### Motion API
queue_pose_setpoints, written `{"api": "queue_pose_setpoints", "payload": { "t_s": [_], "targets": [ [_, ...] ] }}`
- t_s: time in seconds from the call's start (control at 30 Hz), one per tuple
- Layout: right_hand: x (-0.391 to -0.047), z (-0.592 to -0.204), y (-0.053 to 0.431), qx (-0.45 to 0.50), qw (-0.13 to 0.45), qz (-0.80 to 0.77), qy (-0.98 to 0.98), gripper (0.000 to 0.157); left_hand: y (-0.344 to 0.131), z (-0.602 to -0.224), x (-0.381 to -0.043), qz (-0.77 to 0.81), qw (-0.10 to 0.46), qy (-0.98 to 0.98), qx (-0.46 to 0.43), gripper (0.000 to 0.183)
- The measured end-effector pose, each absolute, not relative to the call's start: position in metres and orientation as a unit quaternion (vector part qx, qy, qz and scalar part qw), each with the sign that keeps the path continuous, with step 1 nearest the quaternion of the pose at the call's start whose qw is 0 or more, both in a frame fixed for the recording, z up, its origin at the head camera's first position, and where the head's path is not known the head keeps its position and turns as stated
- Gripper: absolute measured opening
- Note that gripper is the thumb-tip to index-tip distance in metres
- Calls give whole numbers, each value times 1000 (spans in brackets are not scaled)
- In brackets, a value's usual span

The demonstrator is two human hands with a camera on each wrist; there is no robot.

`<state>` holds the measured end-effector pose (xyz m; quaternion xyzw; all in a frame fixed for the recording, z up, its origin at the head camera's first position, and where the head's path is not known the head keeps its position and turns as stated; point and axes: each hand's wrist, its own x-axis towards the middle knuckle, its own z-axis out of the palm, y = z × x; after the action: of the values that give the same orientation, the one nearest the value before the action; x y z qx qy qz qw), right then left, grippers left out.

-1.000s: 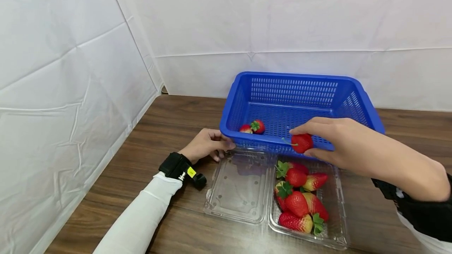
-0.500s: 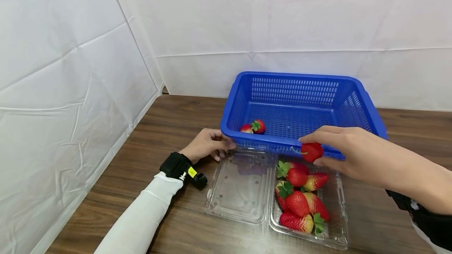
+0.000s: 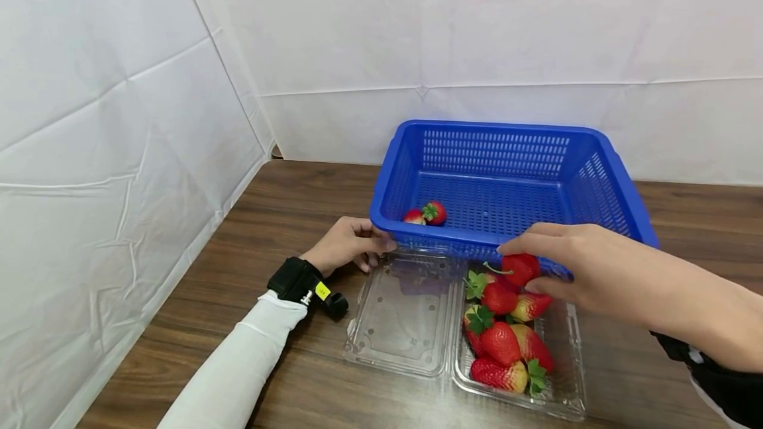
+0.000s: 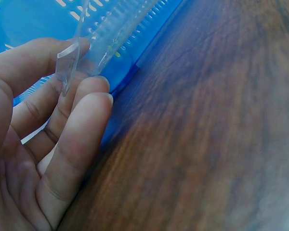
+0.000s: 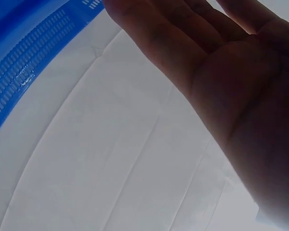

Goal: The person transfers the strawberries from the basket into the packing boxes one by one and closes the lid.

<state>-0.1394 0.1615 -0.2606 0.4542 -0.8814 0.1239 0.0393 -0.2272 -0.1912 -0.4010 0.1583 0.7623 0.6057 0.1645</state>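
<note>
In the head view my right hand [image 3: 587, 270] pinches a red strawberry [image 3: 521, 269] with a thin green stem between thumb and fingers. It is low over the far end of a clear plastic clamshell's tray [image 3: 563, 382], where several strawberries [image 3: 501, 344] lie; whether it touches them I cannot tell. The right wrist view shows the palm [image 5: 241, 82], but not the berry. My left hand [image 3: 348, 243] pinches the far left corner of the clamshell's opened lid [image 3: 405, 323]. In the left wrist view, the lid's clear edge [image 4: 67, 62] runs between thumb and fingers.
A blue perforated basket [image 3: 507, 128] stands just behind the clamshell, with two strawberries [image 3: 435, 212] in its near left corner. White sheeting [image 3: 477, 32] hangs behind and on the left. Brown wood-grain table [image 3: 286, 217] lies under everything.
My right hand has brought the strawberry down from the basket's front rim to just over the berries at the tray's far end. The left hand has stayed at the lid's corner.
</note>
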Motion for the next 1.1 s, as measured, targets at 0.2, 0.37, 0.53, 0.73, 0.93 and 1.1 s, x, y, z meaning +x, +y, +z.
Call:
{"api": "queue_pose_setpoints", "payload": {
  "t_s": [0.2, 0.37, 0.53, 0.73, 0.93, 1.1],
  "targets": [
    [-137, -263, 161, 457, 13, 127, -880, 49, -191, -400, -226, 606, 165, 762, 156, 22],
    [-131, -269, 160, 468, 3, 133, -874, 49, -191, -400, -225, 604, 164, 763, 157, 23],
    [-124, -276, 163, 465, -15, 135, -875, 47, -191, -401, -227, 604, 162, 764, 159, 22],
    [-115, -289, 173, 444, -70, 137, -883, 43, -190, -402, -228, 602, 164, 765, 158, 23],
    [-109, -298, 181, 426, -89, 99, -895, 47, -190, -400, -227, 603, 168, 764, 156, 23],
    [-107, -301, 183, 410, -100, 86, -902, 47, -191, -399, -227, 605, 168, 763, 156, 23]
  ]
}}
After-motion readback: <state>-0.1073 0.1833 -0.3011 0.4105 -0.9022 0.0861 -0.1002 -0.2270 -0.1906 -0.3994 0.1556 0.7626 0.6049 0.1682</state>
